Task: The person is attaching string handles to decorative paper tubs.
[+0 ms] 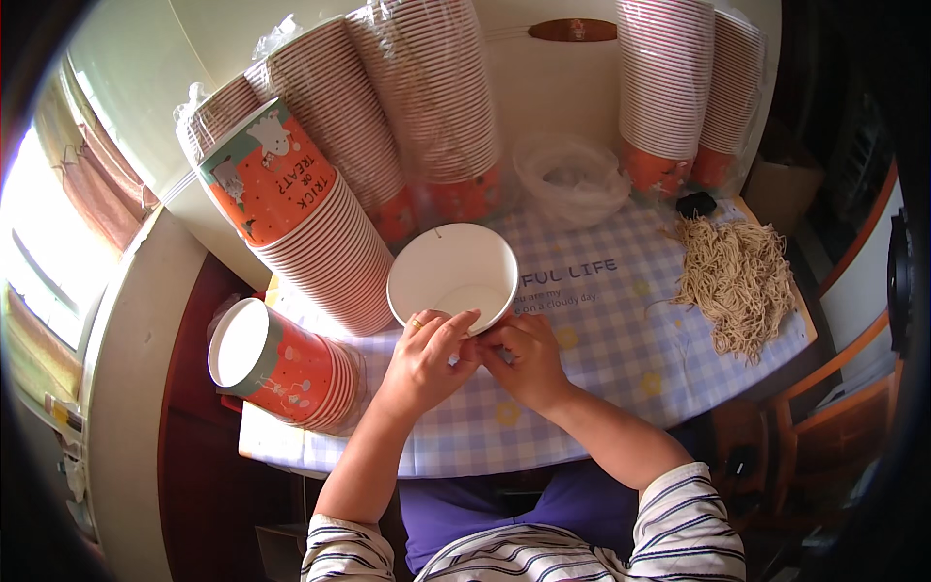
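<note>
Both of your hands meet at the near rim of a white paper cup [453,274], which lies tipped on the checked tablecloth [601,320] with its open mouth facing up toward you. Your left hand [427,354] has its fingers curled over the rim, a ring on one of them, pinching the cup's edge. Your right hand [524,357] presses in beside it, fingertips bunched against the same stretch of rim; whether it grips the rim itself or something small there, you cannot tell.

Left of the cup, a short stack of orange printed cups [281,367] lies on its side at the table's edge, its white inside showing. Behind the cup and to its left, a long sleeve of orange cups [301,218] leans across the table, with more wrapped sleeves [427,97] standing behind it. Straight behind the cup sits a crumpled clear plastic bag [572,179]. Behind and right of the cup, two more stacks [684,87] stand upright. Well to the cup's right, a heap of pale tan strings [737,276] lies on the cloth.
</note>
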A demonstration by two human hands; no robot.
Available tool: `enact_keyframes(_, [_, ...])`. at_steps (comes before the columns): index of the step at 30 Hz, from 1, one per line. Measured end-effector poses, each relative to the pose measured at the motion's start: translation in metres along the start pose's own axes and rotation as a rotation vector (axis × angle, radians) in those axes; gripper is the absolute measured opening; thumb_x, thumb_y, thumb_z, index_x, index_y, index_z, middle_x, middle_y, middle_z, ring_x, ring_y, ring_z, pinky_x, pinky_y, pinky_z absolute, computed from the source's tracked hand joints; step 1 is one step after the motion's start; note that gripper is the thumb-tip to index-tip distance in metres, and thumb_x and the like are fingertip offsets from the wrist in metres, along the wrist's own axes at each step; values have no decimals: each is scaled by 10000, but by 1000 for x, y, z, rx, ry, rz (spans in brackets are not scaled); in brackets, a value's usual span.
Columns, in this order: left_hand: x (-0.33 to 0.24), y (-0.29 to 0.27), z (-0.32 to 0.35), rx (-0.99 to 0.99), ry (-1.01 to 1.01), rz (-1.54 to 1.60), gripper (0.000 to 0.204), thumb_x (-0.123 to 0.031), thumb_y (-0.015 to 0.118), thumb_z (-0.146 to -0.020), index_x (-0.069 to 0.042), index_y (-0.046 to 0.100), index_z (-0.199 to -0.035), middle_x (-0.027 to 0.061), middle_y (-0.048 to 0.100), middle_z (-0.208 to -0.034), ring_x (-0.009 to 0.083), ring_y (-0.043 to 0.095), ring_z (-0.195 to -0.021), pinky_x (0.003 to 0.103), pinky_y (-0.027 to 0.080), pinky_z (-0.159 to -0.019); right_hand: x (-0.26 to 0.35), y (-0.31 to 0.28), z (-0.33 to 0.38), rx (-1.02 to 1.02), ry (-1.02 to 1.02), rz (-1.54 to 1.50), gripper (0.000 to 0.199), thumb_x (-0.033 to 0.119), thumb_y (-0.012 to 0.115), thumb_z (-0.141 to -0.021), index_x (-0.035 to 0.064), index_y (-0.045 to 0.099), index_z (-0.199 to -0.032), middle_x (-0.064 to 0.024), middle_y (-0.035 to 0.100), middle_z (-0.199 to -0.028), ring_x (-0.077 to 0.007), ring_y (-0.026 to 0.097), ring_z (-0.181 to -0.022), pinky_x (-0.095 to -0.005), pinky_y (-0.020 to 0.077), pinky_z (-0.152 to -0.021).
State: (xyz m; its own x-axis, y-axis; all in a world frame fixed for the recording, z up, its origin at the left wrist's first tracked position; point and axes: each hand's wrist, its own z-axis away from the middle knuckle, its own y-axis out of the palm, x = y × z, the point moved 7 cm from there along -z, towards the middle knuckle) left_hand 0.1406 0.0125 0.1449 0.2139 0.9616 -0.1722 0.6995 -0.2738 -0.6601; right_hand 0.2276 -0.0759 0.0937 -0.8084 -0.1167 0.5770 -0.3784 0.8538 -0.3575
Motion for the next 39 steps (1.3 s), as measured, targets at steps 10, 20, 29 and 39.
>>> enact_keyframes(10, [4, -2, 0, 1, -59, 65, 450, 43, 678, -643, -38, 616, -1082, 50, 633, -785, 200, 606, -760, 338, 482, -784, 0, 1, 2, 2, 9, 11, 118, 87, 743, -707, 110, 651, -777, -7, 652, -816, -196, 591, -753, -347, 400, -709])
enact_keyframes(20, [14, -11, 0, 58, -81, 185, 379, 35, 614, -572, -60, 673, -934, 39, 586, -751, 225, 580, -775, 373, 421, -853, -22, -22, -5, -19, 147, -370, 73, 97, 653, -771, 36, 620, -750, -36, 573, -716, -116, 532, -659, -262, 420, -591])
enact_keyframes(29, [36, -35, 9, -7, -139, -86, 242, 65, 587, -598, -67, 692, -771, 125, 615, -1030, 332, 541, -1075, 484, 358, -983, -92, -42, -3, -336, 536, -515, 186, 189, 630, -898, 4, 630, -913, -6, 626, -799, -79, 549, -711, -231, 443, -653])
enact_keyframes(39, [-22, -10, -27, 211, -431, 79, 374, -198, 693, -773, -7, 630, -1088, 178, 645, -1023, 343, 609, -972, 416, 443, -879, -73, -14, 0, 30, 531, -501, 157, 146, 612, -860, 17, 654, -938, -16, 649, -869, -71, 557, -725, -243, 465, -663])
